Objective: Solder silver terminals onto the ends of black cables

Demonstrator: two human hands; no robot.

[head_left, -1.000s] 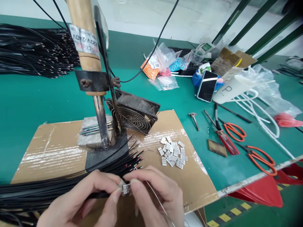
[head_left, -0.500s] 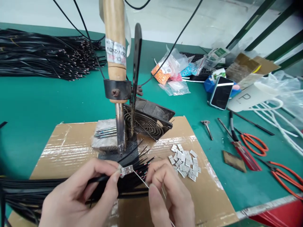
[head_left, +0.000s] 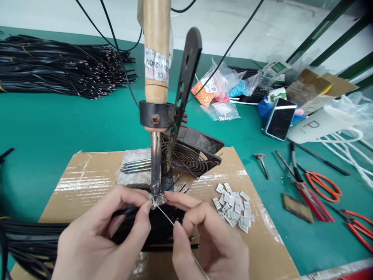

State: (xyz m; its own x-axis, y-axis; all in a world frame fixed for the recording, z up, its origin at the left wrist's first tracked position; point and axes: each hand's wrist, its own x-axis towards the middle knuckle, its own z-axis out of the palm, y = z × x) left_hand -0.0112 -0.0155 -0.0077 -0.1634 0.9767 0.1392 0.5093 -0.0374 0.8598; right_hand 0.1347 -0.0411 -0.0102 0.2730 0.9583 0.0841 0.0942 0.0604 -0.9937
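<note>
My left hand is closed, thumb and forefinger pinching a small silvery metal plate with holes at the end of a black cable. The plate sits right at the lower end of an upright soldering iron with a wooden handle; whether they touch is unclear. In my right hand, thumb and bent fingers grip thin solder wire, its end at the plate. The right forefinger reaches forward to the plate's far edge. Black cables run beneath both hands.
Loose metal plates lie on the cardboard to the right. Behind the iron stand a fan and a grey block bearing metal rods. Orange-handled scissors, a phone and a cable bundle occupy the green table.
Both hands have brought the plate and solder wire up to the iron's lower end. My right forefinger has stretched out to the plate. The camera view has shifted slightly left.
</note>
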